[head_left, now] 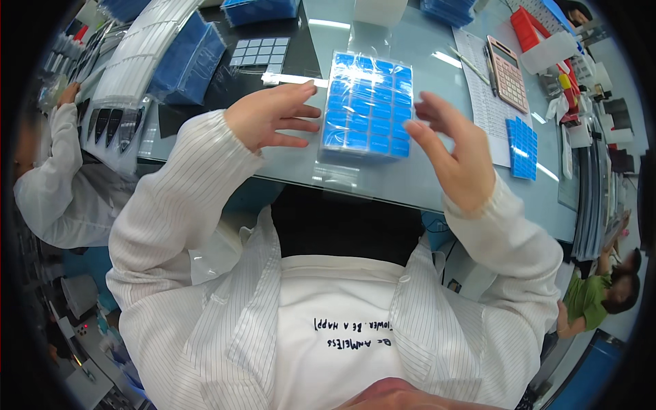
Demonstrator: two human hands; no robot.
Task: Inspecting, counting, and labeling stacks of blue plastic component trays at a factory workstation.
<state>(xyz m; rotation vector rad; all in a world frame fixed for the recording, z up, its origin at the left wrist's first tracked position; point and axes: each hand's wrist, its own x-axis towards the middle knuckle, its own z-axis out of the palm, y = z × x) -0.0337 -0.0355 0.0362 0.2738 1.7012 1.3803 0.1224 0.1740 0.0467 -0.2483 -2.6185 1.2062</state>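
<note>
A clear-wrapped block of blue square pieces (369,106) sits on the glass-topped table right in front of me. To its left is my left hand (273,116), fingers spread and pointing at the block, with a small gap between. On the other side my right hand (454,150) is held open, thumb and fingers apart, its tips close to the block's right face. Whether those tips touch the wrap is hard to tell. Neither hand holds anything.
Left of the block lie a sheet of pale square labels (260,52) on a black mat and a wrapped blue stack (186,63). At right are a pink calculator (507,74), a pen (490,65), a printed paper sheet (471,75) and a blue label sheet (522,148). Another person's sleeve (51,181) is at far left.
</note>
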